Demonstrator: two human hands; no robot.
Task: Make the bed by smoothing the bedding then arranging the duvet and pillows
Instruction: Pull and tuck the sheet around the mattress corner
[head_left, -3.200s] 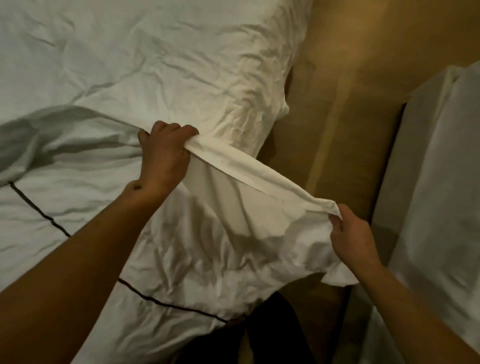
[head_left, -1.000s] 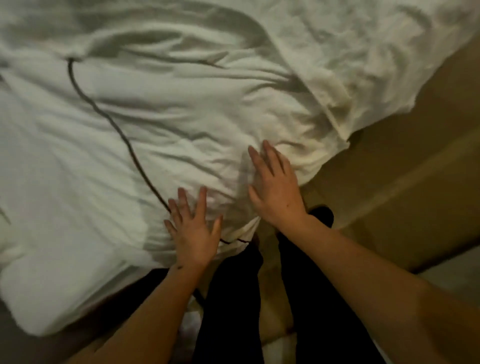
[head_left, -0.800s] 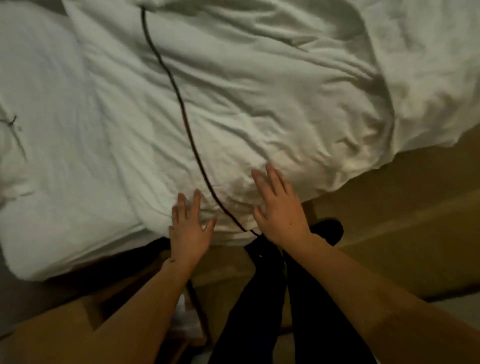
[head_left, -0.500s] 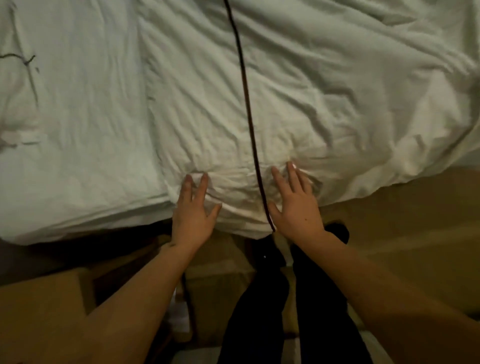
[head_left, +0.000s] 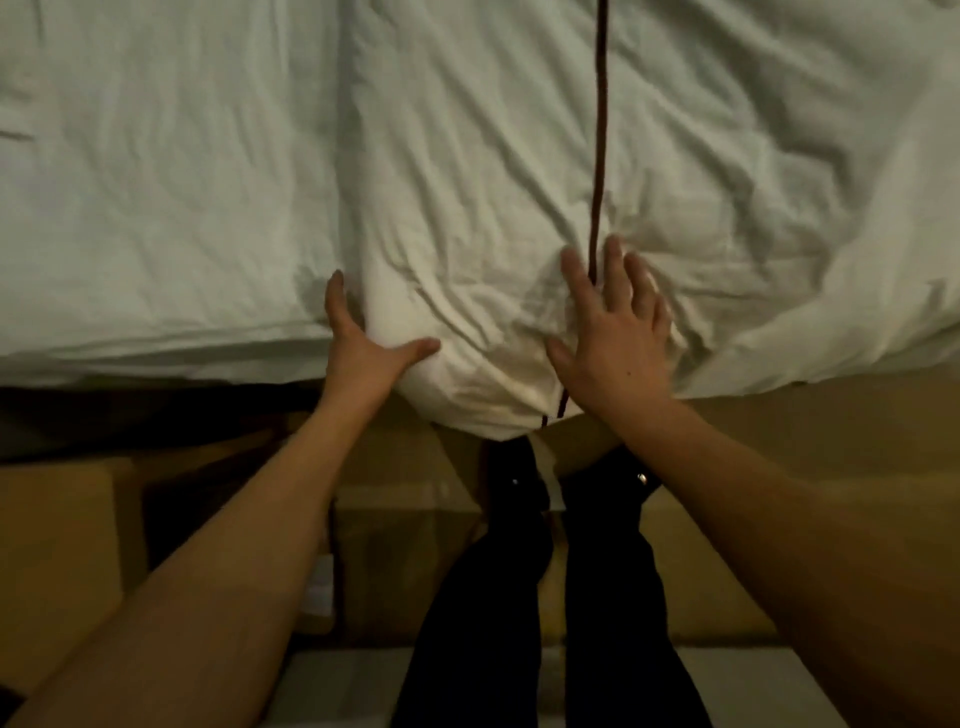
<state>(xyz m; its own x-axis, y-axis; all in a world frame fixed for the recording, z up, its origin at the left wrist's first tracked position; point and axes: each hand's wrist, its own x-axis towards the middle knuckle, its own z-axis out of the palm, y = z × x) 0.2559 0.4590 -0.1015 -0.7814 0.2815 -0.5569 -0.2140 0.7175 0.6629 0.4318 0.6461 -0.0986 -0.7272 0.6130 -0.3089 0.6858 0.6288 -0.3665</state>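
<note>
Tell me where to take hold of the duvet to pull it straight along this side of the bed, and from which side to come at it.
Take the duvet at its bulging near corner, where the dark piping runs down to the hem. That corner overhangs the bed edge, so a grip can wrap under it from below and from the near side. The left hand already cups it; the right hand lies flat on top.

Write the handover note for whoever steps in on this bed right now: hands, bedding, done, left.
Left hand: open, fingers and thumb spread against the duvet corner at the near bed edge, cupping its left side; no grip.
Right hand: open, flat on the duvet, fingers straddling the dark piping line.
Bedding: duvet lies over the right part of the bed, wrinkled, its corner hanging off the near edge; bare sheet shows on the left.
Done: duvet laid on.
Left: smooth the creases, square up the duvet, place the pillows, none in view.
</note>
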